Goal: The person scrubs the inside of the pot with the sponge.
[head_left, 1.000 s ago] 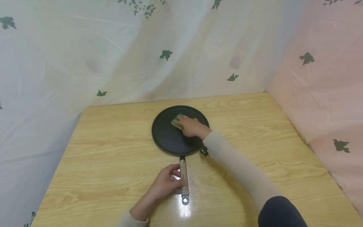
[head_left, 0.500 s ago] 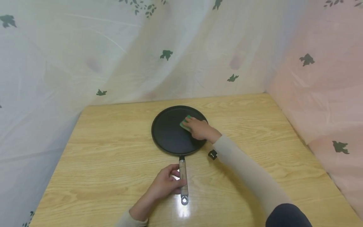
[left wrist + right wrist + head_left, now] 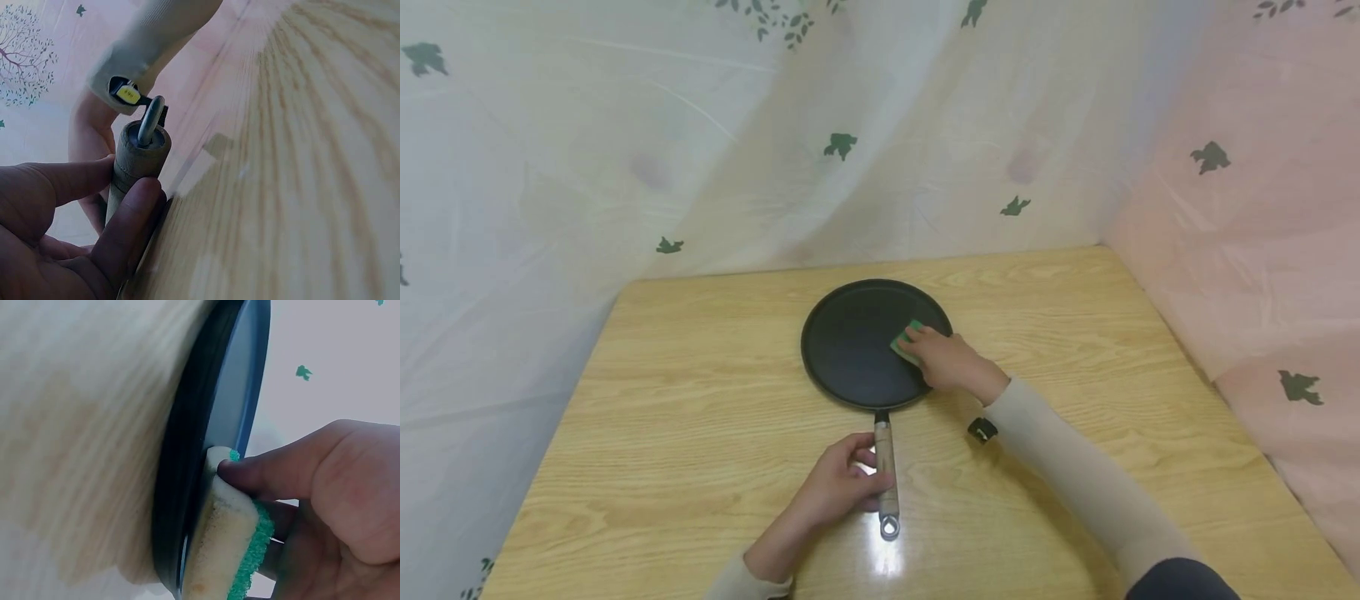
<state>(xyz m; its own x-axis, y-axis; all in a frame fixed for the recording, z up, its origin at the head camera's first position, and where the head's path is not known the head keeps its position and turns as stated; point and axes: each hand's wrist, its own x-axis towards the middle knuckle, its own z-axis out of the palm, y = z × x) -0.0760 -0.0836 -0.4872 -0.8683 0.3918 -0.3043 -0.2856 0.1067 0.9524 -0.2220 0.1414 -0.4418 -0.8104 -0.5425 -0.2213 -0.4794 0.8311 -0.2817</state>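
Note:
A round, flat black frying pan [image 3: 850,350] lies on the wooden table, its handle [image 3: 885,458] pointing toward me. My left hand [image 3: 838,487] grips that handle; in the left wrist view the thumb and fingers [image 3: 128,225] close around it just below its metal hanging ring [image 3: 152,122]. Over the right part of the pan, my right hand [image 3: 947,360] holds a sponge [image 3: 906,342] against the surface. The right wrist view shows the sponge [image 3: 225,537] pinched with the thumb pressing into it, its yellowish foam toward the pan and its green scouring side toward the fingers.
The wooden table [image 3: 685,392] extends on both sides of the pan. A pale patterned curtain [image 3: 737,167] hangs behind it, and a pinkish one [image 3: 1262,275] on the right. A small black wrist device [image 3: 982,430] sits under the right sleeve.
My right hand has slid the sponge from the pan's upper middle to the right and toward me. The left hand and the pan have stayed in place.

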